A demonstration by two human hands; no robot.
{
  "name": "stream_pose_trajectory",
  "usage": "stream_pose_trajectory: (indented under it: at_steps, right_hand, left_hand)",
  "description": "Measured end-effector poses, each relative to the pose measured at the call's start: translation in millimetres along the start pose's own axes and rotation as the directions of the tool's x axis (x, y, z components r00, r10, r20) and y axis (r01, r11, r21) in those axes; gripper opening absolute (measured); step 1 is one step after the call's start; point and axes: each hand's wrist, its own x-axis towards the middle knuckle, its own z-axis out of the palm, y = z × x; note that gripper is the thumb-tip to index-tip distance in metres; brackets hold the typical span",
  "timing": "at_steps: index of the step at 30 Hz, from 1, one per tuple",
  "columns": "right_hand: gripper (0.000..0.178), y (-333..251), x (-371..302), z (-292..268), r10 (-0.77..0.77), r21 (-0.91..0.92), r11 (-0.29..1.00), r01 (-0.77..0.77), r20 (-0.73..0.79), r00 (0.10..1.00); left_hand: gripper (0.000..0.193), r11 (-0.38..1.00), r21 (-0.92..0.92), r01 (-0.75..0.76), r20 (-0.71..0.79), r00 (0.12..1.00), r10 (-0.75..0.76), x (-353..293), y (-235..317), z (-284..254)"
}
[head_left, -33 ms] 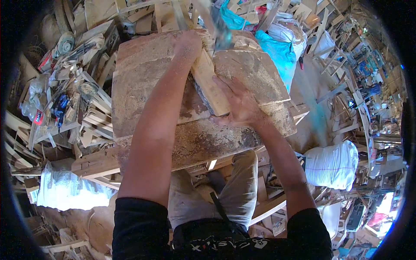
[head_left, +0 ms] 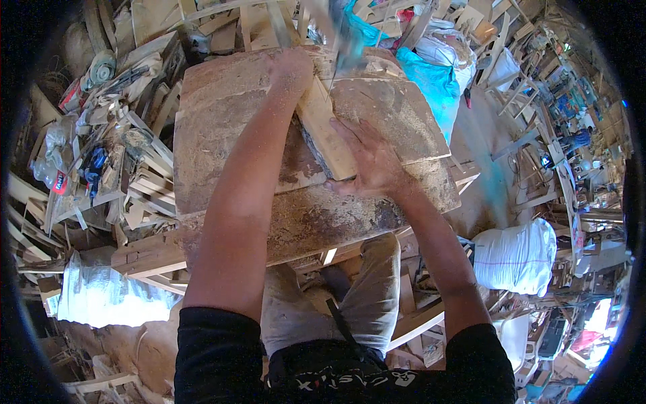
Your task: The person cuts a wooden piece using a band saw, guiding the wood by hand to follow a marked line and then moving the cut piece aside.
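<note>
A thick pale block of wood [head_left: 325, 135] lies slantwise on the worn, dust-covered wooden worktable [head_left: 222, 141]. My left hand [head_left: 291, 73] is at its far left side, closed against the block, with the fingers partly hidden. Along the near right side, my right hand [head_left: 370, 160] holds the block, its fingers stretched up the side and its thumb at the near end. A thin upright blade [head_left: 332, 84] stands at the block's far right edge, below a blurred blue-green machine part [head_left: 348, 54]. Pale sawdust lies on the block and table.
Heaps of wood offcuts [head_left: 151, 192] lie to the left, near a plastic bottle [head_left: 50, 172]. A turquoise bag [head_left: 431, 84] stands beyond the table's right edge. White sacks [head_left: 517, 256] sit at lower right. A wooden beam [head_left: 151, 252] juts out at the table's near left.
</note>
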Motion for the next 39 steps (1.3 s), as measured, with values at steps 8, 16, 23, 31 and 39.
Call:
stream_pose_trajectory:
  at_steps: [8, 16, 23, 31, 39]
  right_hand:
    - [0.119, 0, 2, 2, 0.000, 0.008, 1.000, 0.000, -0.003, 1.000]
    - [0.118, -2, 4, -3, 0.024, 0.010, 1.000, -0.025, 0.022, 0.999]
    - [0.117, 1, 2, -1, 0.051, 0.005, 0.999, -0.051, 0.012, 0.999]
    - [0.115, 1, 1, -2, 0.068, 0.023, 0.997, -0.068, 0.015, 0.998]
    - [0.116, -9, 5, -4, 0.111, -0.069, 0.992, -0.106, 0.074, 0.991]
  left_hand:
    - [0.028, 1.000, 0.003, 0.015, 0.033, 0.999, -0.015, 5, -2, -3]
    - [0.030, 1.000, 0.002, 0.009, 0.101, 0.995, -0.009, 6, 0, -12]
    - [0.033, 0.999, -0.022, 0.028, 0.159, 0.987, -0.024, 14, 5, -1]
    - [0.039, 0.997, -0.004, 0.083, 0.189, 0.979, -0.081, 8, 19, -16]
    - [0.048, 0.994, -0.060, 0.089, 0.162, 0.984, -0.078, -52, 27, -50]
